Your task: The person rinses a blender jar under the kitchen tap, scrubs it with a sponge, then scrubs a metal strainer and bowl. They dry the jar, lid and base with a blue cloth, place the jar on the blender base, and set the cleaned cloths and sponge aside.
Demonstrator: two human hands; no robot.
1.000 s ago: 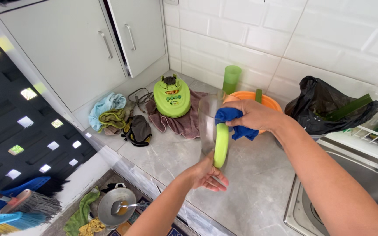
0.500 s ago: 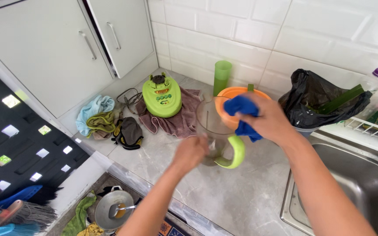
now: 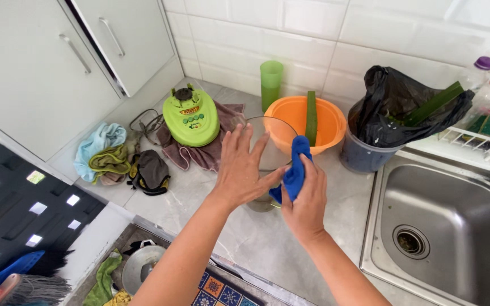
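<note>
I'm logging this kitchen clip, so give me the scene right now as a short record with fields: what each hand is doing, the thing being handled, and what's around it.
left hand: left hand flat against the side of the clear jug
right hand: right hand pressing a blue cloth on the jug
jug: upright on the grey counter
behind jug: orange bowl, green cup
left of jug: green blender base on a brown towel
right side: black bag, steel sink

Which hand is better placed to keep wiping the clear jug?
Right, probably. The right hand already presses the blue cloth against the clear plastic blender jug; the left hand lies flat on its side, steadying it.
</note>
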